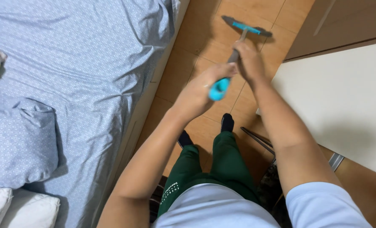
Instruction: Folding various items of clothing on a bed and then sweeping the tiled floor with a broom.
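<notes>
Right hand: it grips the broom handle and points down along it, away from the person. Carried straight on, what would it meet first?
Probably the broom's grey-and-teal head on the wooden floor; the right hand has nothing else ahead, though depth is unclear.

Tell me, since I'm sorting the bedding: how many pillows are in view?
2: a blue pillow lies on the bed's left side, a white pillow sits at the bottom-left corner. Others may be out of frame.

- The broom handle [233, 57] is mostly hidden inside the right hand [249, 63] and left hand [200, 90].
- The pillows [19, 209] and white table [344, 101] are cut off by the edges.
- The broom head [247, 28] is blurred.
</notes>
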